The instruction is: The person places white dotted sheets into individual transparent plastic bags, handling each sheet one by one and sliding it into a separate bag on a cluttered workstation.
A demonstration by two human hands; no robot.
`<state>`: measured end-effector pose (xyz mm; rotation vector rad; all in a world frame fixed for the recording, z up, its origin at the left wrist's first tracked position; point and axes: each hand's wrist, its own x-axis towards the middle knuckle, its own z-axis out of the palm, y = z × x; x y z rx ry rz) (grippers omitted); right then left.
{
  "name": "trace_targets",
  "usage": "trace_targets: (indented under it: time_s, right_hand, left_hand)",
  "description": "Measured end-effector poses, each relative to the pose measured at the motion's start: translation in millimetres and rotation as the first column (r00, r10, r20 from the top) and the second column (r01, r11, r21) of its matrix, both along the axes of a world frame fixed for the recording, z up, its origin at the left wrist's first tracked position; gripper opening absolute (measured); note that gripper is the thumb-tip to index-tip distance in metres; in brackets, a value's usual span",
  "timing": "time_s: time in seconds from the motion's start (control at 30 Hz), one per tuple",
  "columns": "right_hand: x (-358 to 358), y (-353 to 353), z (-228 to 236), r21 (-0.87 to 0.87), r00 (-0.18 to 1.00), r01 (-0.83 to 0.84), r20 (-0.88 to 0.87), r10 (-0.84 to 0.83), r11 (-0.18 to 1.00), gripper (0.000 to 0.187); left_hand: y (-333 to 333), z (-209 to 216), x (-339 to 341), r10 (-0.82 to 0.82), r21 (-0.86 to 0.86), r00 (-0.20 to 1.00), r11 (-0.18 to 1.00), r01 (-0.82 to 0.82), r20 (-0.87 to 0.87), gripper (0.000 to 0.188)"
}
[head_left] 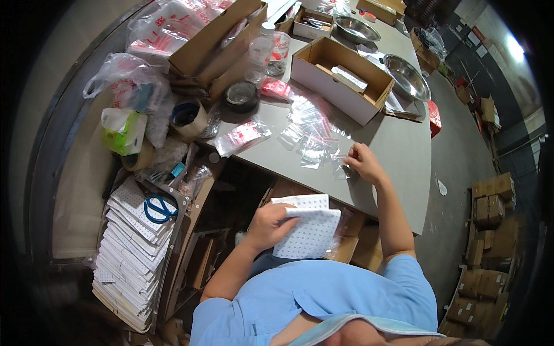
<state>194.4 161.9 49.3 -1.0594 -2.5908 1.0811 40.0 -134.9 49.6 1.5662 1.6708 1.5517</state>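
Grey tabletop [398, 150] fills the upper middle, its near edge running diagonally past the person. Open cardboard box [341, 78] sits mid-table, a small white packet inside; a longer brown box [216, 40] lies at the far left corner, against bags printed red and white. Two steel bowls [407, 76] along the far right edge. Off the left edge, a tray holds a stack of white perforated cards [130, 254] in overlapping rows, blue-handled scissors [157, 207] on top of it. Tape roll [188, 118] and a dark round tin [241, 96] near the left edge, clear plastic bottle [261, 49] just behind the tin.

Scatter of small clear zip bags [311, 135] spread in front of the open box, toward the near edge. Right hand [362, 162] rests on the tabletop at the near edge, fingers pinched shut on one clear zip bag [341, 168] at the edge of that scatter. Left hand [266, 225] is below the table edge, over the lap, closed around a bundle of white perforated sheets [306, 228], thumb on top; the bundle is partly inside a clear sleeve. Brown cartons [490, 202] stacked on the floor at right.
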Motion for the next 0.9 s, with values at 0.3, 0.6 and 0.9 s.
trace_targets:
  time_s: [0.3, 0.6, 0.9]
  right_hand:
    - [-2.5, 4.1, -24.7, 0.181, 0.998, 0.056, -0.048, -0.048, 0.982, 0.023]
    - [42.0, -67.7, 2.9, 0.113, 0.985, -0.164, -0.025, 0.168, 0.98, 0.025]
    - [5.7, -111.9, 38.6, -0.098, 0.857, -0.207, -0.498, 0.132, 0.973, 0.028]
  left_hand:
    - [-8.4, -21.9, -9.8, 0.151, -0.069, 0.761, 0.988, -0.139, 0.631, 0.022]
    - [0.2, -24.9, -12.9, 0.179, -0.103, 0.702, 0.983, -0.15, 0.689, 0.034]
    - [23.0, -13.6, -1.5, 0.273, -0.181, 0.807, 0.961, -0.207, 0.523, 0.02]
